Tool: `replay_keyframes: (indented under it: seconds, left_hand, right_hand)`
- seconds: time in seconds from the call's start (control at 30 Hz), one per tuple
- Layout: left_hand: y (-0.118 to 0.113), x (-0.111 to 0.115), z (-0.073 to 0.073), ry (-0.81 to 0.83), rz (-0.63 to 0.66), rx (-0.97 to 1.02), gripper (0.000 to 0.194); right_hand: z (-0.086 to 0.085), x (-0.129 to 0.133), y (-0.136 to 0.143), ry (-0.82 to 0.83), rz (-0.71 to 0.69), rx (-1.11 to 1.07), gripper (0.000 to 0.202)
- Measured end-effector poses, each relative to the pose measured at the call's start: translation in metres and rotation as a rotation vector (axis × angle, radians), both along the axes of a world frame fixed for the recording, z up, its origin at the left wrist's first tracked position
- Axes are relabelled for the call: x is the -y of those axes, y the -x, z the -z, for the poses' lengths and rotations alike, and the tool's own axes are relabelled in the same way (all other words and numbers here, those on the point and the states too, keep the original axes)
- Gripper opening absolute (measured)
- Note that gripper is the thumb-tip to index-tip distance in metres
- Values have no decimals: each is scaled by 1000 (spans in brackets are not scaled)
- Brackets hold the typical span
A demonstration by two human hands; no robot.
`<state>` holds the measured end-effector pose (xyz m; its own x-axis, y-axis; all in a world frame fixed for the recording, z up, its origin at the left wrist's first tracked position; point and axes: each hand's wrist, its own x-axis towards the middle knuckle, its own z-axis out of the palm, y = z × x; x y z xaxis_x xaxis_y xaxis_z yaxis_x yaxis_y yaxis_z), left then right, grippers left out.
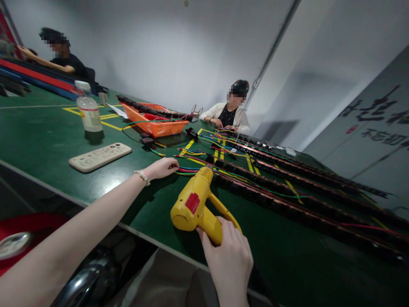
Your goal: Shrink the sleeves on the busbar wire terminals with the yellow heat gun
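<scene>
My right hand [228, 251] is wrapped round the handle of a yellow heat gun [194, 200], whose nozzle points away from me over the green table. With closed fingers, my left hand [162, 167] grips a bundle of coloured wires [188, 170] to the left of the nozzle. The bundle has red, blue and green strands and runs toward a long dark strip with copper-coloured bars [255, 194]. Part of the strip lies behind the heat gun. A beaded bracelet circles my left wrist.
An orange basket [169, 129] holds more dark strips. A bottle [89, 108] and a phone in a beige case [100, 157] are on the left. Several long strips fill the table's right side. One person [228, 111] sits across the table, another [64, 57] at far left.
</scene>
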<state>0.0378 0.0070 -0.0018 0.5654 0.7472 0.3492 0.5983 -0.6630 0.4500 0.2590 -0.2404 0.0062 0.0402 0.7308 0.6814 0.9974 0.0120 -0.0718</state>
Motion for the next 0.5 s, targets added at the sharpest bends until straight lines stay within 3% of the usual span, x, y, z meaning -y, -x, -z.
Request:
replay_keyframes:
  seconds: [0.5]
  left_hand:
    - [-1,-2,2,4,-31,-21,27]
  right_hand:
    - [-2,1,4,0,-23,66,43]
